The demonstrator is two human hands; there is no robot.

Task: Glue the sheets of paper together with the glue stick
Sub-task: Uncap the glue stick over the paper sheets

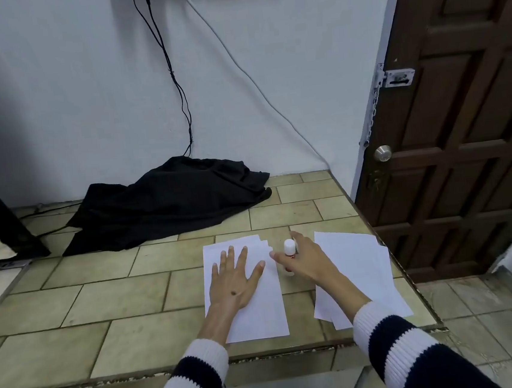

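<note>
A stack of white paper sheets (260, 312) lies on the tiled counter, slightly fanned at its far right corner. My left hand (236, 275) rests flat on this stack with fingers spread. A second pile of white sheets (355, 265) lies to the right, near the counter's edge. Between the two piles stands a glue stick (289, 248) with a white cap and a red band. My right hand (309, 259) is around the glue stick, fingers touching its body; its base shows white below the hand.
A crumpled black cloth (171, 202) lies at the back of the tiled counter (117, 298), with cables running up the wall. A dark object leans at far left. The counter's right edge drops off beside a brown wooden door (459, 111).
</note>
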